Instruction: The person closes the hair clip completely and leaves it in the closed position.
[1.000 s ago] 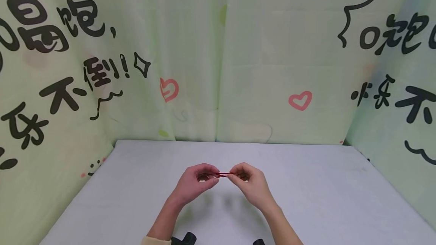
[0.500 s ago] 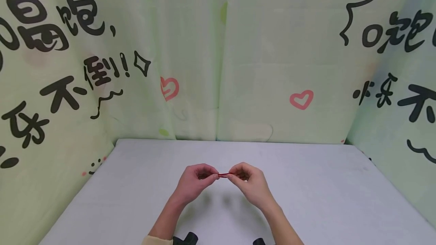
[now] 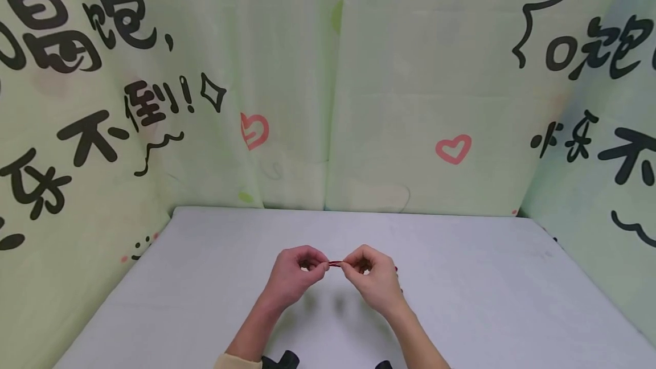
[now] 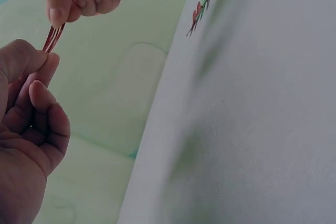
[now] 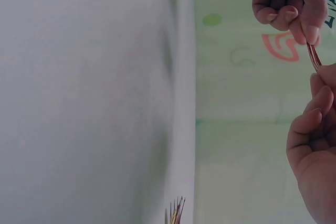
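Between the two hands runs a short bundle of thin dark-red strands (image 3: pixel 335 263), which look like wires. My left hand (image 3: pixel 297 275) pinches one end between thumb and forefinger. The other end is pinched the same way by my right hand (image 3: pixel 374 278), a small gap away. In the left wrist view the strands (image 4: pixel 52 39) bow slightly between the fingertips. Thin pointed ends with red, green and yellow parts (image 4: pixel 203 2) show apart from the hands there. Similar pointed ends (image 5: pixel 175 212) stand at the bottom of the right wrist view. Whether these belong to the bundle is hidden.
Both hands are above a white table (image 3: pixel 461 289), casting soft shadows on it. Pale green printed curtains (image 3: pixel 287 73) with black characters and hearts enclose the back and sides. Black objects (image 3: pixel 282 359) show at the bottom edge near the wrists.
My right hand has turned slightly, and small red spots now show beside its outer edge. Both hands keep pinching the strands. The head view has shifted a little.
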`<state>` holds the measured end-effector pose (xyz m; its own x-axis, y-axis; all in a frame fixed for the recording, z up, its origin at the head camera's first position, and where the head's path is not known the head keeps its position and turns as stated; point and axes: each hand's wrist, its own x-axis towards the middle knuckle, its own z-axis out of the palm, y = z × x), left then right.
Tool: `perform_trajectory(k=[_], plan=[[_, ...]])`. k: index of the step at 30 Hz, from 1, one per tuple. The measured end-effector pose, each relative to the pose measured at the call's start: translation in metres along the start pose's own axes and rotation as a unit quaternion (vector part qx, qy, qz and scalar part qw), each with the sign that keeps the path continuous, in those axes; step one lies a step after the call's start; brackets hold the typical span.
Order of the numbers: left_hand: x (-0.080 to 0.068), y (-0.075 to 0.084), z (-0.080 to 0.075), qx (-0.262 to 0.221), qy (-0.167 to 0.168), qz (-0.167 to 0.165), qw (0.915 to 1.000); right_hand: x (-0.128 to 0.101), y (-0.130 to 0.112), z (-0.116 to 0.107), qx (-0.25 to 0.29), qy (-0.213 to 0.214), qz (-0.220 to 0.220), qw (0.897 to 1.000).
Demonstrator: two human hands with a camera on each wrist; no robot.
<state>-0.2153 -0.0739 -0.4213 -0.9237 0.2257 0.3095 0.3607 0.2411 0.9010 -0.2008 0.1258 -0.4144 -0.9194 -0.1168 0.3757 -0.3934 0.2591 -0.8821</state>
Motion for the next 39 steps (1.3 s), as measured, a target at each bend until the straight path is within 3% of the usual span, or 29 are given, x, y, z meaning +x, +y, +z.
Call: perform_trajectory(k=[14,18,22,28,39], plan=[[0.0,0.001,0.002,0.01,0.015,-0.015,0.9997,0.0,0.004,0.002,-0.012,0.005,0.01,1.0],[-0.001,0.001,0.002,0.005,0.019,-0.027,0.9994,0.0,0.007,0.003,-0.03,0.0,-0.017,0.999],[0.0,0.0,0.001,-0.002,0.02,-0.036,0.9992,0.001,0.009,0.004,-0.055,0.006,-0.072,0.996],[0.002,-0.005,-0.002,-0.018,-0.001,-0.034,0.9992,0.001,0.012,0.004,-0.088,0.008,-0.101,0.991],[0.002,-0.013,-0.004,0.013,-0.036,-0.039,0.9985,0.001,0.02,-0.001,-0.133,-0.006,-0.074,0.988]])
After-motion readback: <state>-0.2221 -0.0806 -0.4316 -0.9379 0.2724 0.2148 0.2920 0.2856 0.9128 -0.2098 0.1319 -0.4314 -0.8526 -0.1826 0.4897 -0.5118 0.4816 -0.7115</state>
